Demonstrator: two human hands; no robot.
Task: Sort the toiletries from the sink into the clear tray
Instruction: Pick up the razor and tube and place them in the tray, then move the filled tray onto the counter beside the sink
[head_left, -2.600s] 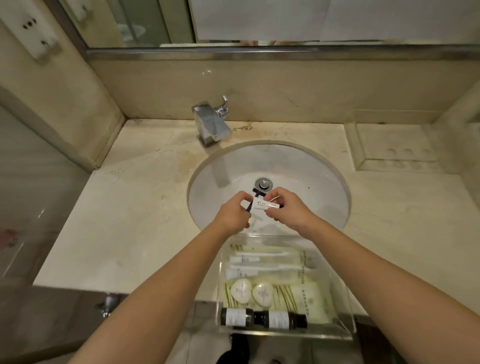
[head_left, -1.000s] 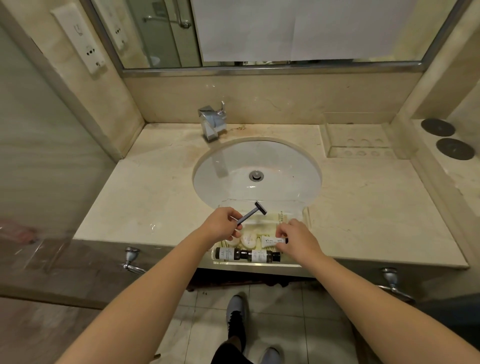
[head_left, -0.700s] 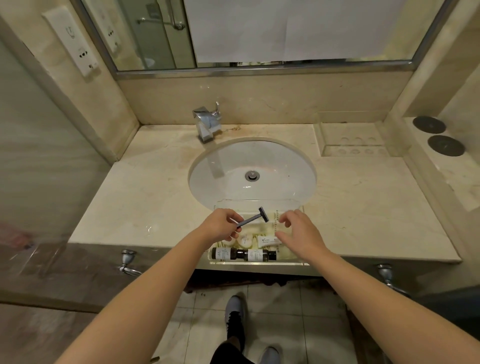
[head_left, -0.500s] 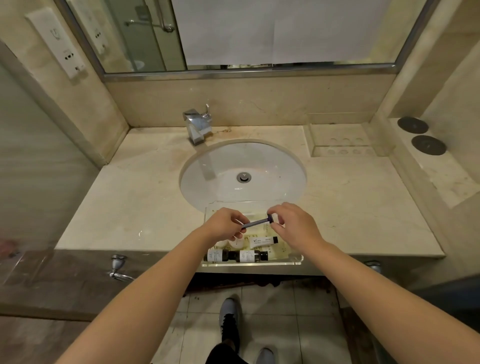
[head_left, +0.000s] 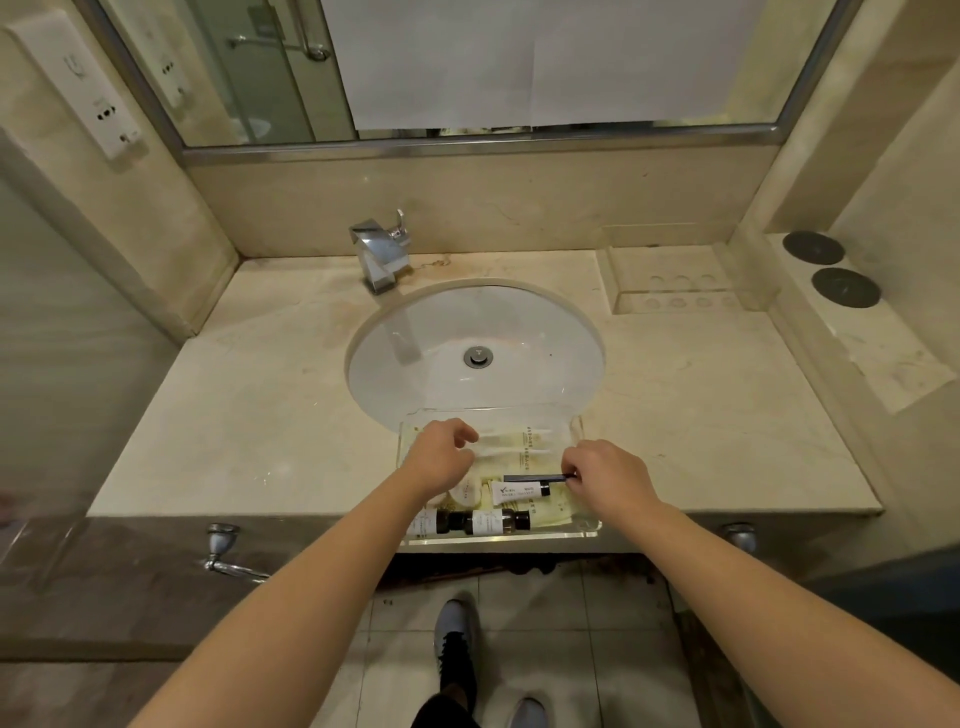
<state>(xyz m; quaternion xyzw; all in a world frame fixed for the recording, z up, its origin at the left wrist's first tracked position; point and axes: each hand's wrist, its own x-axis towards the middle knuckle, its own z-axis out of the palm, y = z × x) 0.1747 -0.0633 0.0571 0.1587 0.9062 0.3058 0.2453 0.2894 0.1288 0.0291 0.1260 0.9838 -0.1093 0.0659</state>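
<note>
Nearing completion: sink (head_left: 524, 332) shows nothing but its drain, while the clear tray (head_left: 582, 530) at the worktop (head_left: 249, 415) front edge carries two dark bottles (head_left: 470, 521), round soaps, a white tube (head_left: 519, 490) and pale sachets. Right hand (head_left: 608, 475) pinches the dark razor (head_left: 535, 477) at one end, low over the tube (release not yet made). Left hand (head_left: 441, 454) hovers over the tray, fingers (head_left: 465, 434) loosely curled, holding nothing.
</note>
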